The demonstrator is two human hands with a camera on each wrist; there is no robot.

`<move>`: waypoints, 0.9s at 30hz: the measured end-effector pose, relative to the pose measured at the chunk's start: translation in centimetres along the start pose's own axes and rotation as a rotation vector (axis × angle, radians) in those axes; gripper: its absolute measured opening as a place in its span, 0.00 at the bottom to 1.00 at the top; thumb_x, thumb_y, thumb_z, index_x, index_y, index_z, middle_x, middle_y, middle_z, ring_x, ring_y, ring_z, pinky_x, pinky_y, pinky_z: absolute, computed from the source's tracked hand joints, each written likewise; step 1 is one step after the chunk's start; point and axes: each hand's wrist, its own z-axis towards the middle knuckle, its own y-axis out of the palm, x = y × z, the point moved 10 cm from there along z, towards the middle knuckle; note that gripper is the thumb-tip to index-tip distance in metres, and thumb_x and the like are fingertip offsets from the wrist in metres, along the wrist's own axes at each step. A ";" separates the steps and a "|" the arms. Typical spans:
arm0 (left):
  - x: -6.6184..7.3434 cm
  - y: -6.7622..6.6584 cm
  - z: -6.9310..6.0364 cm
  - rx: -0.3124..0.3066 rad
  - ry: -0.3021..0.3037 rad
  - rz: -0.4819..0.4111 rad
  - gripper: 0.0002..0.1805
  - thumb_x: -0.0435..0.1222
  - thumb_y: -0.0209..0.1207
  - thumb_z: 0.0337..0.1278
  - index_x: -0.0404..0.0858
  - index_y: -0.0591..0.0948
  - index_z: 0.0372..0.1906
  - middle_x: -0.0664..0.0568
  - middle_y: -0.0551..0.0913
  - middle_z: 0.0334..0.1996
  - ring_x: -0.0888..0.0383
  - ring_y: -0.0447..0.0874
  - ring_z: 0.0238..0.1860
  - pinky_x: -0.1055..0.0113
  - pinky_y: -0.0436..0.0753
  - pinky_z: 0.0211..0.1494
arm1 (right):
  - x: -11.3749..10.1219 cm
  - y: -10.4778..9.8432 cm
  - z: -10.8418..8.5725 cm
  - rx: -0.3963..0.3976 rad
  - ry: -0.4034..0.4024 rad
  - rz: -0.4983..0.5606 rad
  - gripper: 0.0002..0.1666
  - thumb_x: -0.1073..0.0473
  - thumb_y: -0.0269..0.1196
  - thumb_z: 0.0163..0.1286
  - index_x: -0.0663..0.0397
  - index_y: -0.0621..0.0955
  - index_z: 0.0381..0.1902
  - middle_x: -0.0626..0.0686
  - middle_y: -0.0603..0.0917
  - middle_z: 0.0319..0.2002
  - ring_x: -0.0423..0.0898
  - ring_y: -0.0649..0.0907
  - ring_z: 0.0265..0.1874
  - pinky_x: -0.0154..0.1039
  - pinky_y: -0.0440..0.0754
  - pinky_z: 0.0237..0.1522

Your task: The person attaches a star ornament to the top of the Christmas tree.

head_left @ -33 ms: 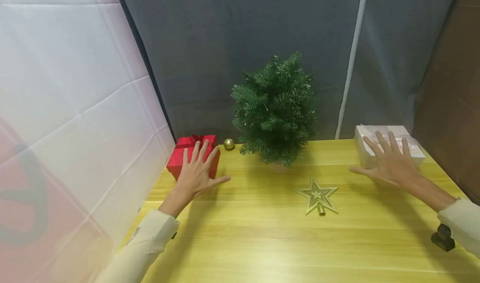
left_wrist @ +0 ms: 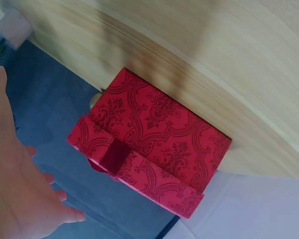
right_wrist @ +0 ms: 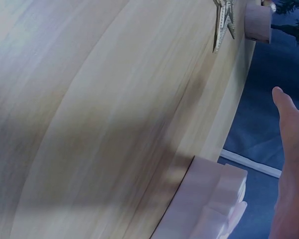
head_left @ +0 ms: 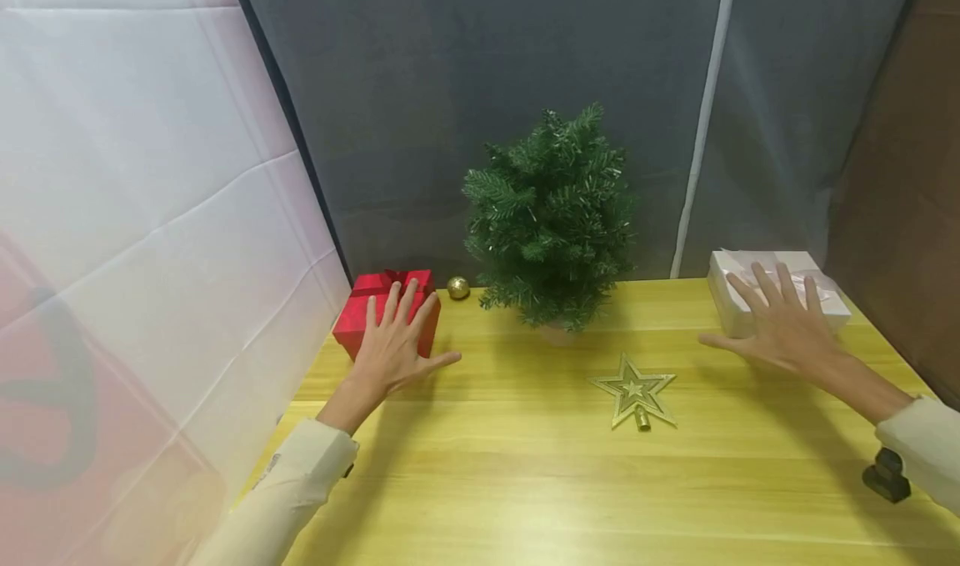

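Observation:
Fingers spread, my left hand (head_left: pixel 393 352) hovers in front of and over the red gift box (head_left: pixel 360 330), holding nothing. In the left wrist view a gap separates the hand (left_wrist: pixel 20 174) from the patterned red box (left_wrist: pixel 159 119). My right hand (head_left: pixel 791 333), also spread and empty, hangs over the white gift box (head_left: pixel 731 299) with its pale ribbon; the right wrist view shows the hand (right_wrist: pixel 294 169) apart from that box (right_wrist: pixel 189 199). Between the hands, a gold star (head_left: pixel 633 389) lies flat on the table.
A small green tree (head_left: pixel 551 216) stands at the back middle of the wooden table (head_left: pixel 510 466). One gold ball (head_left: pixel 458 288) sits between it and the red box. Grey cloth (head_left: pixel 390 116) hangs behind, white cloth (head_left: pixel 150 132) at left, and a brown panel (head_left: pixel 907 191) at right.

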 end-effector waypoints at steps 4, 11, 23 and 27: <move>0.0 -0.1 0.1 -0.018 -0.002 0.007 0.60 0.75 0.57 0.54 0.46 0.57 0.84 0.39 0.44 0.84 0.35 0.42 0.82 0.30 0.43 0.78 | 0.1 -0.1 -0.1 -0.003 0.003 0.007 0.66 0.21 0.64 0.60 0.54 0.58 0.83 0.73 0.51 0.80 0.76 0.44 0.78 0.76 0.28 0.71; 0.0 -0.5 0.2 -0.033 0.011 0.052 0.61 0.76 0.56 0.55 0.47 0.54 0.85 0.40 0.45 0.84 0.36 0.43 0.82 0.31 0.42 0.79 | -0.3 -0.6 -0.3 0.009 -0.019 0.024 0.65 0.22 0.65 0.60 0.54 0.59 0.82 0.75 0.53 0.78 0.78 0.47 0.77 0.78 0.33 0.71; -0.5 -3.2 1.1 0.014 0.031 0.044 0.58 0.73 0.59 0.55 0.46 0.58 0.84 0.39 0.48 0.83 0.36 0.44 0.82 0.32 0.39 0.79 | -2.9 -0.3 -1.1 -0.024 -0.072 0.030 0.69 0.24 0.65 0.62 0.44 0.45 0.86 0.76 0.53 0.78 0.80 0.48 0.76 0.78 0.37 0.72; -0.5 -4.5 1.5 0.034 0.043 0.071 0.58 0.74 0.58 0.56 0.45 0.59 0.83 0.39 0.49 0.83 0.36 0.45 0.82 0.32 0.44 0.79 | -3.9 -0.1 -1.5 -0.014 -0.096 0.047 0.68 0.24 0.67 0.60 0.50 0.52 0.85 0.74 0.53 0.79 0.80 0.50 0.76 0.78 0.37 0.71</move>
